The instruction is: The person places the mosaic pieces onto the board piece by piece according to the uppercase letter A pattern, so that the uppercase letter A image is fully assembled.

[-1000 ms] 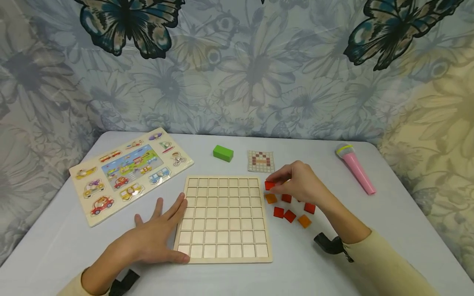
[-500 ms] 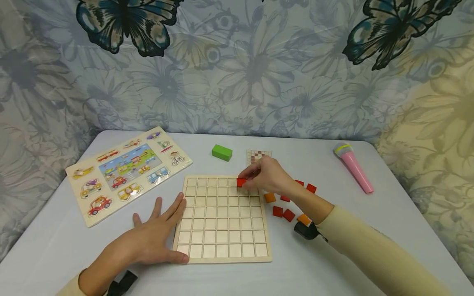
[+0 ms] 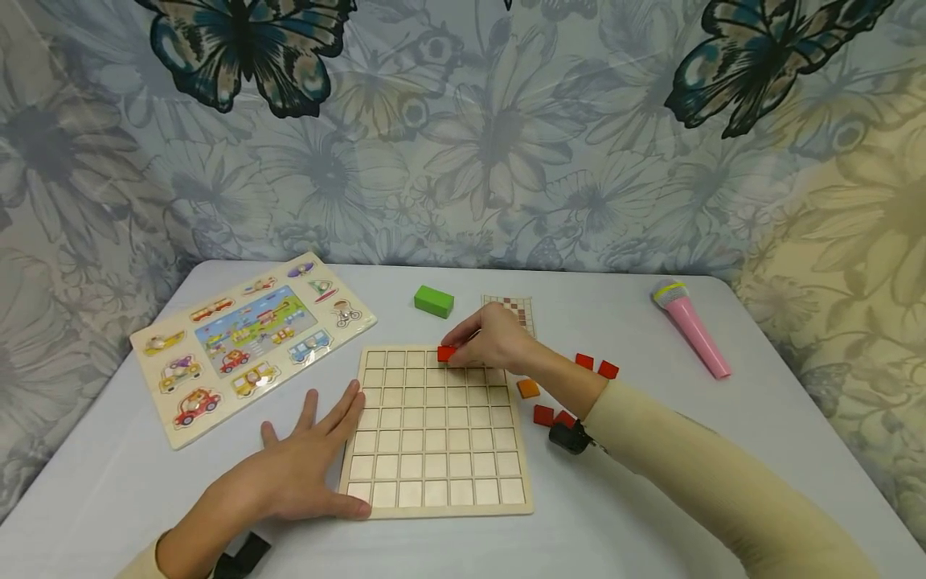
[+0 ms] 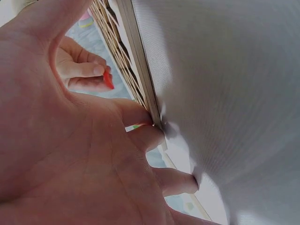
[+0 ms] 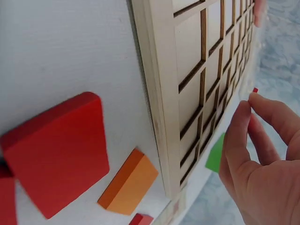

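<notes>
Between thumb and fingertips, my right hand (image 3: 492, 336) pinches a red square tile (image 3: 444, 354) over the top row of a wooden grid board (image 3: 448, 512). The left wrist view shows the same red tile (image 4: 108, 79) held at the fingertips. My left hand (image 3: 300, 466) is spread beside the board's left side, its fingertips and thumb on the edge. To the right of the board lie an orange tile (image 3: 528, 388) and several red tiles (image 3: 584, 361). Some tiles are hidden under the right forearm.
A small pattern card (image 3: 524, 312), partly covered by the right hand, lies behind the board. Farther back is a green block (image 3: 434, 301). A vehicle puzzle board (image 3: 253, 342) lies at the left, a pink toy microphone (image 3: 696, 334) at the right.
My right hand has carried the red tile leftward from the loose tiles beside the board to above the top row. The left hand stays at the board's edge.
</notes>
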A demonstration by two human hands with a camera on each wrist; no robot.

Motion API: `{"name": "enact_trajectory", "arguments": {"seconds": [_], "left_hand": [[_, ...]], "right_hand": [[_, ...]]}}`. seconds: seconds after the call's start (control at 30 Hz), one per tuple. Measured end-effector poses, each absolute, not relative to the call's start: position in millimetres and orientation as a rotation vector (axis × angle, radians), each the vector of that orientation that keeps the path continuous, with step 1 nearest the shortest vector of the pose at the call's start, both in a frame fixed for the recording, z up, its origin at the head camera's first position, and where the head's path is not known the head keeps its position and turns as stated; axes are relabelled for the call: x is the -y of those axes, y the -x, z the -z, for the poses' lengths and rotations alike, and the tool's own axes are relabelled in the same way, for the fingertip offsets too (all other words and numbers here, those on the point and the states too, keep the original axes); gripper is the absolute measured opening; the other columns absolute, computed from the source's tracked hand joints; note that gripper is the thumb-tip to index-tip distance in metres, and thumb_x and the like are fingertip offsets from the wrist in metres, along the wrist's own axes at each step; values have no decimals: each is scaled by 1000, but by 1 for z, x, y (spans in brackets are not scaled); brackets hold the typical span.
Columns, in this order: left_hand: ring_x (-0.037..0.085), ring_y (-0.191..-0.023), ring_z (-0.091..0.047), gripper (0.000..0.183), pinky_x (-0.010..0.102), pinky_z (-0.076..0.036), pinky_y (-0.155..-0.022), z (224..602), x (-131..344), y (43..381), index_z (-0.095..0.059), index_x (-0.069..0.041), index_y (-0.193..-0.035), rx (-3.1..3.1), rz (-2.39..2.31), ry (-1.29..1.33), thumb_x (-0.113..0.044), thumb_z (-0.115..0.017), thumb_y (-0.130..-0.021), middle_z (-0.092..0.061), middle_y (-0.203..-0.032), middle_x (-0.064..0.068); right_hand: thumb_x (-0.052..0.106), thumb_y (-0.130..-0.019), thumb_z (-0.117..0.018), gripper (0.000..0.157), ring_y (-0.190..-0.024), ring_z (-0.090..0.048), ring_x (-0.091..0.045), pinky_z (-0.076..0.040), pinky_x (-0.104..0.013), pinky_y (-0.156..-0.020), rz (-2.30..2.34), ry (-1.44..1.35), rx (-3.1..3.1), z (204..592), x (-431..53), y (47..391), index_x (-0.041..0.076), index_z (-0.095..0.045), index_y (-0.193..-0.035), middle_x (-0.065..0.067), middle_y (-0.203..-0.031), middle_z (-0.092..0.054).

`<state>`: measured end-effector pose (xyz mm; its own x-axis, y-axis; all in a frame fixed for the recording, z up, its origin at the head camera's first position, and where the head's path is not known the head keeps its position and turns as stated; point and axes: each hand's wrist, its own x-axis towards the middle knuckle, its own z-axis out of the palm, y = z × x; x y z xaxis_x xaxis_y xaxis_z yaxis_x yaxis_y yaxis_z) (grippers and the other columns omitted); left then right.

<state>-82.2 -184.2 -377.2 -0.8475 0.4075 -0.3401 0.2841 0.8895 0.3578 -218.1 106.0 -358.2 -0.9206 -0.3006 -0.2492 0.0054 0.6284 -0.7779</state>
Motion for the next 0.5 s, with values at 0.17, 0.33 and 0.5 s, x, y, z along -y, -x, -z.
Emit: {"name": "enact_trajectory", "arguments": {"seconds": [0.17, 0.33, 0.5], "left_hand": [[63, -154, -2, 140, 99, -8, -86, 376, 184, 82, -10, -14, -169, -2648, -409, -506, -80, -79, -67, 5, -177, 0], [63, -153, -2, 140, 99, -8, -86, 376, 184, 83, -10, -14, -169, -2645, -412, -502, -80, -79, -67, 6, -177, 0], [62, -154, -2, 140, 99, -8, -87, 376, 184, 82, -10, -14, -169, -2638, -411, -491, -80, -79, -67, 6, -177, 0]], "right_hand": [[3, -77, -89, 22, -89, -64, -19, -54, -28, -75, 1170, 247, -2498, 360, -100, 221, 14, -86, -96, -2, -93, -78], [3, -77, -90, 21, -88, -66, -18, -55, -27, -75, 1163, 252, -2513, 363, -95, 223, 13, -85, -96, -1, -92, -79], [2, -76, -90, 22, -87, -67, -18, -55, -27, -73, 1177, 275, -2520, 366, -92, 223, 12, -85, -94, -2, -92, -80]]}}
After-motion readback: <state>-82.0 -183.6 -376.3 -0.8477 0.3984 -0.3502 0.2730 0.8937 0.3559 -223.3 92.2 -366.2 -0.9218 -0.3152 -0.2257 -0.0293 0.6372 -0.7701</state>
